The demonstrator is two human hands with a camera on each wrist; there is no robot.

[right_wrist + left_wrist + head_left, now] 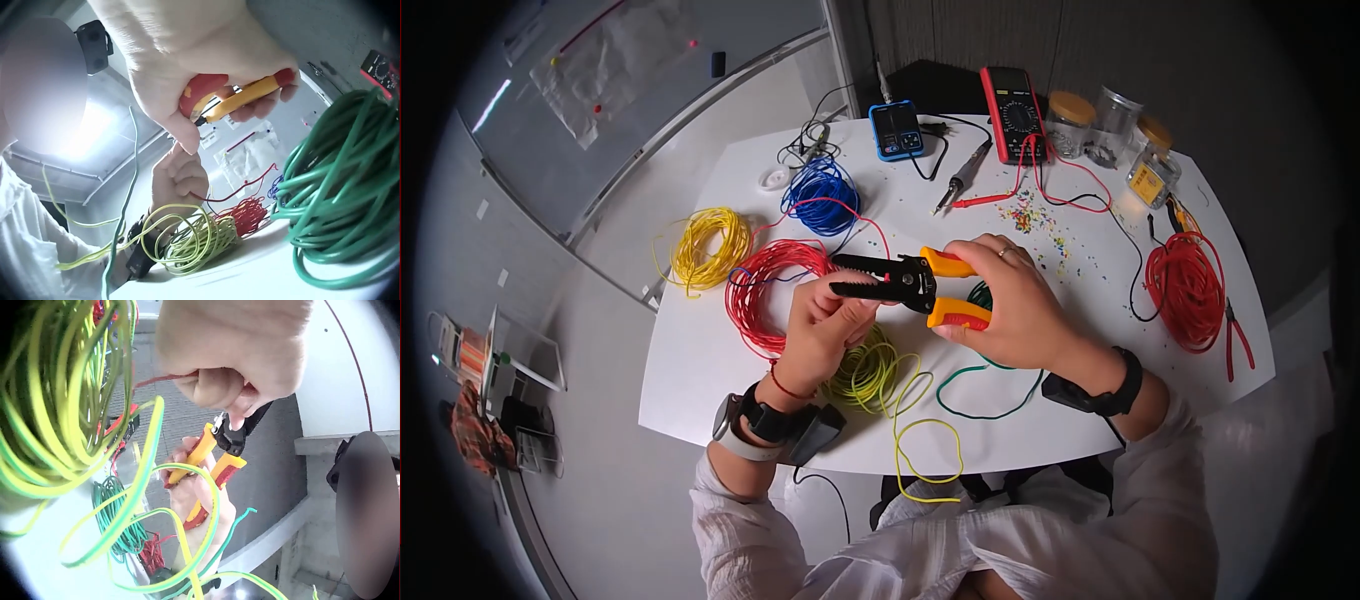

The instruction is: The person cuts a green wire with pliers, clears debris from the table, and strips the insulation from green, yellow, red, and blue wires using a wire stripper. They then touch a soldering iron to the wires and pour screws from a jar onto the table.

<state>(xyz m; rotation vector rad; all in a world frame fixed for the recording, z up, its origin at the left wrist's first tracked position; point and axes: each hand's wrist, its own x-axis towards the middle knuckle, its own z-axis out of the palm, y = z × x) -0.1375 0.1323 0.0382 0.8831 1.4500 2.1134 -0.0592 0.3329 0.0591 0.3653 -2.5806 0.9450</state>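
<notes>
My right hand (1028,305) grips the yellow-and-red handles of a wire stripper (912,282), which stand spread apart. The tool's black toothed head points left, toward my left hand (825,318). In the right wrist view, a thin red wire (240,195) runs out of my left hand's curled fingers. The left wrist view shows this hand pinching the wire close by the stripper's head; the wire's tip is hidden. Behind my left hand lies a red wire coil (750,305), and a yellow-green coil (870,375) sits just below it. A green coil (344,187) is mostly covered by my right hand in the head view.
Yellow (708,250) and blue (822,195) coils lie at the left. Toward the back are a small blue-framed tester (897,130), a soldering iron (968,175), a red multimeter (1015,115) and jars (1072,120). Red cable (1185,290) and pliers (1238,340) lie right, near wire scraps (1040,225).
</notes>
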